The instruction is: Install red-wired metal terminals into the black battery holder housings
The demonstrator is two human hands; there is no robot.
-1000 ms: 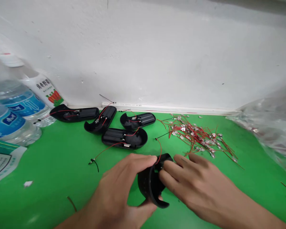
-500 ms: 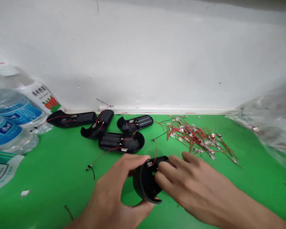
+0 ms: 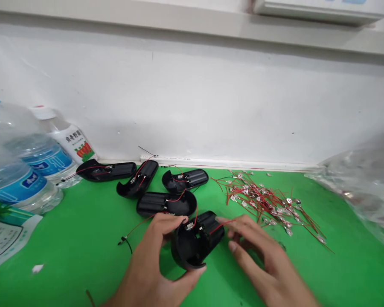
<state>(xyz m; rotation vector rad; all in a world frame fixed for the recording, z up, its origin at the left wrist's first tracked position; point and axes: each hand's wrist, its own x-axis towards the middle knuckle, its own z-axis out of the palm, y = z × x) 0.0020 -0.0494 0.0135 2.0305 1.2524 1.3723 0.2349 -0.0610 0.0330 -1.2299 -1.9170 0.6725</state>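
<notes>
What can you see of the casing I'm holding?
The black casing looks plastic: a hollow, rounded cup joined to a grooved section. A pale connector sits inside; red wires run out. It's tilted over the green table, open side facing the camera, cup gripped by your left hand. Your right hand is beside the grooved end, contact unclear.

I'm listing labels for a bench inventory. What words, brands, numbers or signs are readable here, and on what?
"贝奇野菜": white-labelled bottle; its smaller line is unreadable.
Blue-labelled bottles: lettering too blurred.
Packet at left: print too blurred.
White strip along wall: print too small.
White box: blue marking cut off.
</notes>
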